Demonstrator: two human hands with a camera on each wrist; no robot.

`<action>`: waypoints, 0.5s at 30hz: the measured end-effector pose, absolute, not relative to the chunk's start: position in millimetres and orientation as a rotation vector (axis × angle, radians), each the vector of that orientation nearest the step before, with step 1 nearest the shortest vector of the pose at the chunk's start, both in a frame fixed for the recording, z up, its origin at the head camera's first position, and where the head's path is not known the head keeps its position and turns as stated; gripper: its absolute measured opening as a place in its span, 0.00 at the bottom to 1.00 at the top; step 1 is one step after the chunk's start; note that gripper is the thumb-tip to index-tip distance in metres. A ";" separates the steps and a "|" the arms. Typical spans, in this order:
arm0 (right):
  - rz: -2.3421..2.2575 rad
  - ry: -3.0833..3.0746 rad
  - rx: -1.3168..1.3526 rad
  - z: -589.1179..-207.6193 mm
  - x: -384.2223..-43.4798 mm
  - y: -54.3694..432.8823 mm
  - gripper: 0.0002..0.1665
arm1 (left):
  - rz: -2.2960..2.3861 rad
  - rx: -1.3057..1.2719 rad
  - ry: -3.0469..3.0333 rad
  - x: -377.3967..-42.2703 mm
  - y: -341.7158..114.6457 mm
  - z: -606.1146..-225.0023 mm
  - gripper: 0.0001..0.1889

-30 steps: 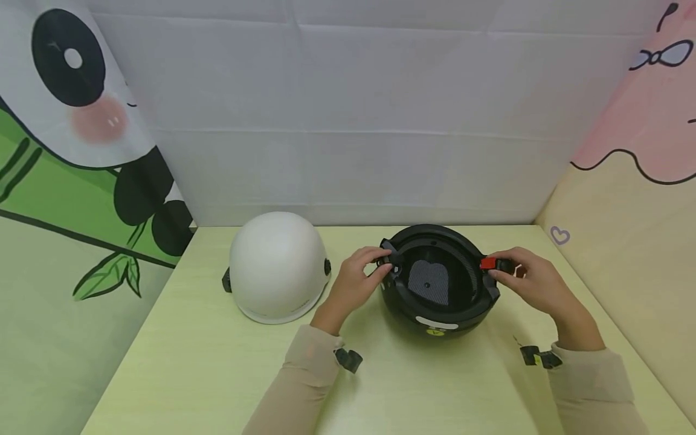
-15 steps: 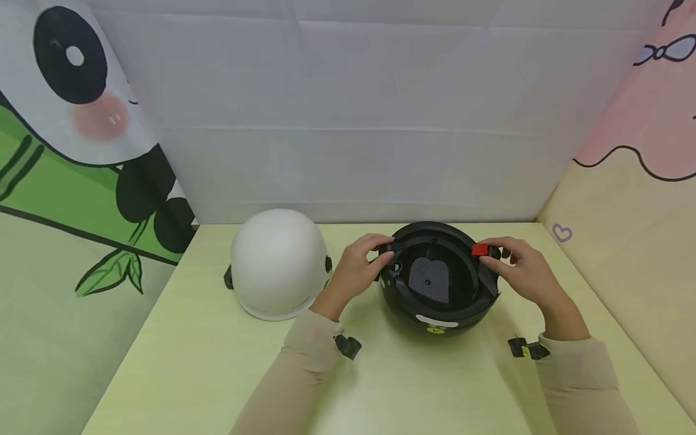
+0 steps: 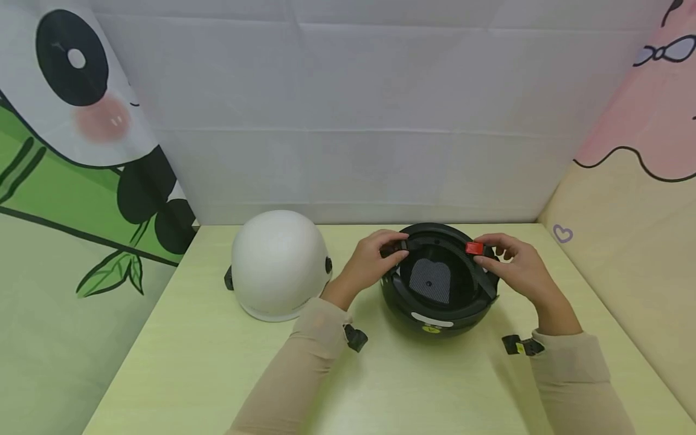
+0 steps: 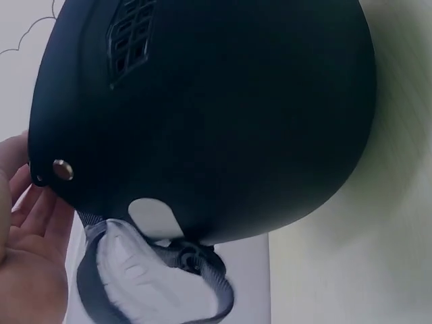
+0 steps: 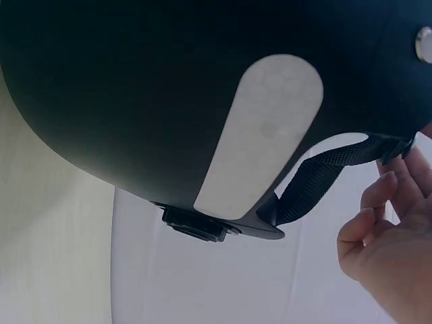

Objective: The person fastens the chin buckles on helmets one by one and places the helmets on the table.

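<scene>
An upside-down black helmet (image 3: pixel 405 308) rests on the table, its dark lining facing up in the head view. Thumb and fingers of my left hand (image 3: pixel 367 266) pinch the black buckle end (image 3: pixel 404 244) of a chin strap over the left rim. On the opposite side, my right hand (image 3: pixel 516 269) pinches the red buckle (image 3: pixel 474 248) between thumb and fingers. The two buckle parts are apart, above the opening. In the left wrist view, the helmet's outer shell (image 4: pixel 250 121) fills much of the frame; a black strap (image 5: pixel 317 182) shows beside the fingers in the right wrist view.
Left of the black helmet, a white helmet (image 3: pixel 280 266) stands dome up, close to my left forearm. The pale table (image 3: pixel 179 368) meets a white backdrop (image 3: pixel 375 175) behind both helmets. Printed side panels flank the table.
My left hand has brought its buckle end rightward over the opening. The right hand has moved the red buckle leftward and slightly up, narrowing the gap. The black helmet stays nearly in place.
</scene>
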State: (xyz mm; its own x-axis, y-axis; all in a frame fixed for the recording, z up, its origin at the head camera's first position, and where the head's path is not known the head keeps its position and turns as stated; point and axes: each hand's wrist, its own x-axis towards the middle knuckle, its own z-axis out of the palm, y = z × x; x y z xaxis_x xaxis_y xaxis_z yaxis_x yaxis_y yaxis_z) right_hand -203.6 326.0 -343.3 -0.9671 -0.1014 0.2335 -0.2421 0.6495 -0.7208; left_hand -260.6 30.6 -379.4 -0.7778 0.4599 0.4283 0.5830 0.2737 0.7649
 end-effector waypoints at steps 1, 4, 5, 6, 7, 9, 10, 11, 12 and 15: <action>1.223 -2.690 0.285 -343.6 -204.1 325.7 0.18 | -1.533 -0.996 -2.408 -261.5 32.0 -379.6 0.19; 1.227 -2.679 0.297 -345.0 -205.7 325.2 0.18 | -1.548 -0.993 -2.425 -263.9 34.8 -381.2 0.19; 1.231 -2.676 0.304 -345.7 -206.4 325.2 0.17 | -1.551 -0.987 -2.434 -264.5 35.3 -381.7 0.19; 1.238 -2.670 0.314 -346.3 -207.0 325.0 0.17 | -1.556 -0.981 -2.444 -265.1 35.8 -382.4 0.19; 1.239 -2.666 0.324 -347.1 -207.7 324.9 0.17 | -1.557 -0.977 -2.453 -265.7 36.2 -383.1 0.19; 1.247 -2.660 0.335 -348.4 -208.8 324.6 0.17 | -1.557 -0.979 -2.467 -265.9 37.2 -383.3 0.19; 1.251 -2.658 0.340 -348.8 -209.4 324.3 0.17 | -1.554 -0.985 -2.472 -265.8 37.7 -382.9 0.19; 1.254 -2.658 0.345 -349.1 -209.9 324.2 0.17 | -1.547 -0.991 -2.477 -265.7 38.4 -382.5 0.19; 1.258 -2.656 0.351 -348.9 -210.3 323.8 0.18 | -1.542 -1.001 -2.479 -265.5 39.3 -381.6 0.18; 1.253 -2.667 0.353 -347.3 -210.8 322.8 0.18 | -1.514 -1.022 -2.493 -264.4 42.8 -377.8 0.18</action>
State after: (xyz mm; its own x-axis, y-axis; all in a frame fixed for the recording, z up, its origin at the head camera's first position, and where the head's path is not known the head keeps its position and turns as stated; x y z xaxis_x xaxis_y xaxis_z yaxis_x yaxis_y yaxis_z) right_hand -210.8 322.8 -347.3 -0.9569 -0.1392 0.2548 -0.2850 0.6180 -0.7327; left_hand -264.4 42.8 -377.8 -0.7801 0.5080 0.3653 0.5584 0.3018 0.7727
